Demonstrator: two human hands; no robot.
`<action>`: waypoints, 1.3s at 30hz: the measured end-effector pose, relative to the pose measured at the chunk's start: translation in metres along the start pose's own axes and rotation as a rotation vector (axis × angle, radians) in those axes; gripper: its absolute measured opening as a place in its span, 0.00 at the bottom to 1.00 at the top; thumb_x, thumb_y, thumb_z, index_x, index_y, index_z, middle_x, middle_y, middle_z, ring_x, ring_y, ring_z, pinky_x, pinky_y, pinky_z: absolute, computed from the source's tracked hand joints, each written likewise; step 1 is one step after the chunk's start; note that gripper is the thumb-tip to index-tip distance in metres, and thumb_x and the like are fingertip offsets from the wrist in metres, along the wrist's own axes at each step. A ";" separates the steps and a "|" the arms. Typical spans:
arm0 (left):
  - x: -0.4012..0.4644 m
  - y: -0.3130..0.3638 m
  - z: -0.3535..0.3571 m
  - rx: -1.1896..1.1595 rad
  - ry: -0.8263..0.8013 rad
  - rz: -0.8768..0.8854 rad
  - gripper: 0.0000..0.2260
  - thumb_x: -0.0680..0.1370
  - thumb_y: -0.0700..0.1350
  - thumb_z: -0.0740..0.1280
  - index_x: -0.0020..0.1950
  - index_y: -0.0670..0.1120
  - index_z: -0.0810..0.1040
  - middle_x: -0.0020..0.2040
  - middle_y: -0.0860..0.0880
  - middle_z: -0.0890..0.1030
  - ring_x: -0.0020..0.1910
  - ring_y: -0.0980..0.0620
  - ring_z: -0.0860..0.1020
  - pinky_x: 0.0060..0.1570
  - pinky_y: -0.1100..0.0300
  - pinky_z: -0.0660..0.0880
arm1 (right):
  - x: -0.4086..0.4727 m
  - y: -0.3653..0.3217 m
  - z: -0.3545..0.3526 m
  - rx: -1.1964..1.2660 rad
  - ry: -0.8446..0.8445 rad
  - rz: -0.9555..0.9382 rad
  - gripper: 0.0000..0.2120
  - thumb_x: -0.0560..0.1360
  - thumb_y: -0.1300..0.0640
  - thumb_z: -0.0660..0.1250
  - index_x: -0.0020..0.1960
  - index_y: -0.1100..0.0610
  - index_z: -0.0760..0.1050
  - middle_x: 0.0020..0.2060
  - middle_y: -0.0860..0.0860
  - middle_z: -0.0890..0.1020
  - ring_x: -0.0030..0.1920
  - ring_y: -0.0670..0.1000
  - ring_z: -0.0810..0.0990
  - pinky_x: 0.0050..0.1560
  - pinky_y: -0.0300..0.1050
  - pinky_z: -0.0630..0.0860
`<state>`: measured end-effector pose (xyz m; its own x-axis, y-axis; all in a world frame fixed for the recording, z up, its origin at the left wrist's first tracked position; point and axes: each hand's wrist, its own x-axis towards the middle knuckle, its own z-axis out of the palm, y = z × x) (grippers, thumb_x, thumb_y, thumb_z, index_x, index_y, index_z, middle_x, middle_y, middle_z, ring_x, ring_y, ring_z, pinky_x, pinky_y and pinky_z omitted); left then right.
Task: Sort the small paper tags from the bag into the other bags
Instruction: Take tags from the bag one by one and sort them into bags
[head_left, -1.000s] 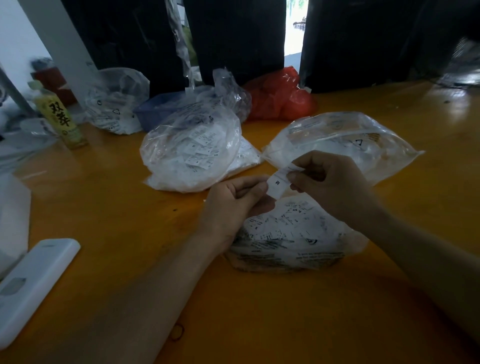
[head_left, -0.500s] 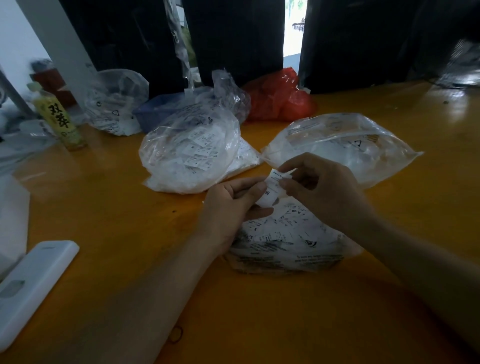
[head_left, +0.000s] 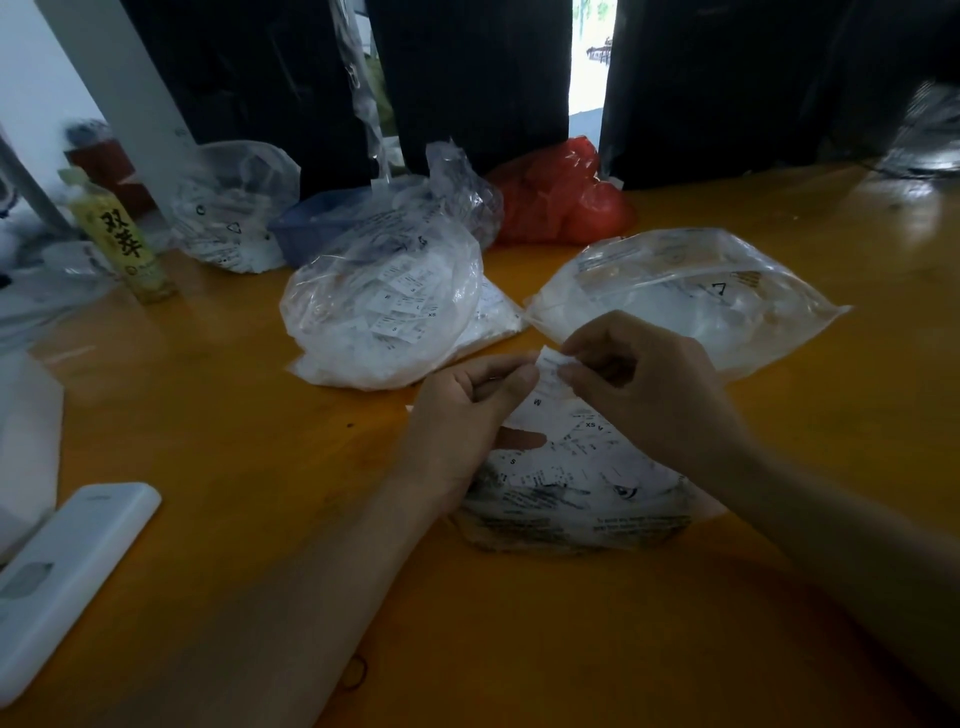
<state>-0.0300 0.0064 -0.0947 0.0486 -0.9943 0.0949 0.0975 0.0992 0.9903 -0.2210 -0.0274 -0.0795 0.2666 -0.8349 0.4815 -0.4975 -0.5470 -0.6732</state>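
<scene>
Several bags (head_left: 382, 312) — orange table (head_left: 223, 415)

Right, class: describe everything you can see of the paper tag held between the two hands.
The paper tag is a small white slip, seemingly thin paper, with faint print; an "M" shows near its lower end. It hangs roughly upright, slightly tilted, above the printed plastic bag. The left hand and the right hand both pinch its upper part.
</scene>
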 end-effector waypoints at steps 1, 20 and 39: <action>0.000 -0.001 -0.001 0.016 0.004 0.007 0.07 0.78 0.47 0.73 0.56 0.52 0.87 0.51 0.54 0.88 0.52 0.54 0.86 0.38 0.56 0.85 | 0.000 -0.001 0.000 -0.012 -0.022 -0.020 0.06 0.76 0.51 0.74 0.52 0.46 0.80 0.41 0.39 0.83 0.44 0.36 0.82 0.47 0.29 0.78; 0.059 0.057 -0.072 1.005 0.607 0.340 0.12 0.83 0.38 0.68 0.65 0.44 0.84 0.61 0.44 0.85 0.55 0.47 0.84 0.57 0.57 0.79 | 0.038 0.052 -0.038 -0.248 0.244 0.144 0.07 0.81 0.52 0.66 0.52 0.52 0.82 0.41 0.41 0.81 0.39 0.34 0.77 0.38 0.24 0.67; 0.120 0.055 -0.074 1.663 0.213 -0.030 0.24 0.86 0.52 0.51 0.83 0.57 0.60 0.83 0.50 0.62 0.77 0.41 0.58 0.71 0.41 0.57 | 0.047 0.081 -0.038 -0.757 -0.009 0.227 0.11 0.82 0.49 0.65 0.59 0.49 0.83 0.58 0.52 0.84 0.63 0.60 0.75 0.66 0.58 0.70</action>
<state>0.0551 -0.1041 -0.0361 0.2047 -0.9585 0.1985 -0.9787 -0.2032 0.0281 -0.2802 -0.1082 -0.0896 0.0965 -0.9233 0.3717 -0.9661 -0.1767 -0.1882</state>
